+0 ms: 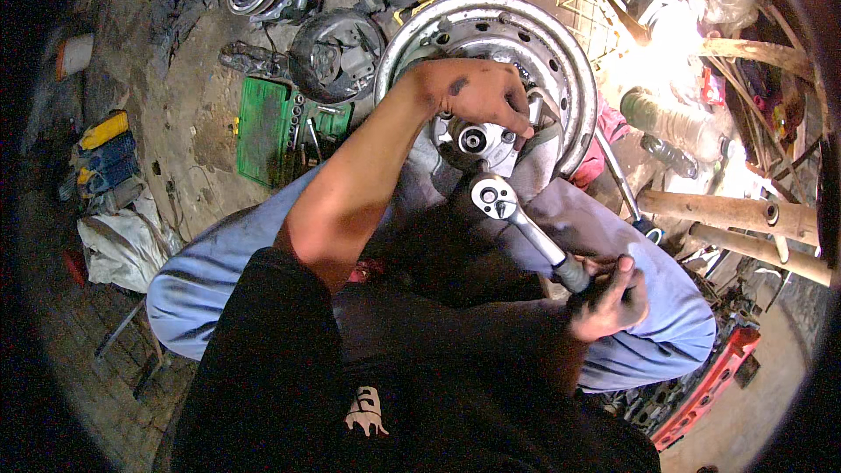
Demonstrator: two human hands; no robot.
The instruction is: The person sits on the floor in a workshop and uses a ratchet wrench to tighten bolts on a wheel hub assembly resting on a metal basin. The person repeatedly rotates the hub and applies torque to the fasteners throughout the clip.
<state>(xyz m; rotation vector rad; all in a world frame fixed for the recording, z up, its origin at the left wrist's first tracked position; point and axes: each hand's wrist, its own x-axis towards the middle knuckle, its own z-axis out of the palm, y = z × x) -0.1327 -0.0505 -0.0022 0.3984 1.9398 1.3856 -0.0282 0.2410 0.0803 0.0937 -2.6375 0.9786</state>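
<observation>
R hand is closed round the dark grip of a long silver metal ratchet wrench, head just below a round silver metal part, while L hand bends over the part's top, fingers curled, can't tell if gripping, w/ the part inside the outline of a grey steel wheel rim. Upper L: open green plastic case w/ silver sockets, & above it a dark round pan w/ grey metal pcs. Wrench grip sits near R blue-trousered thigh, tight room there; brown floor stretches L of case.
</observation>
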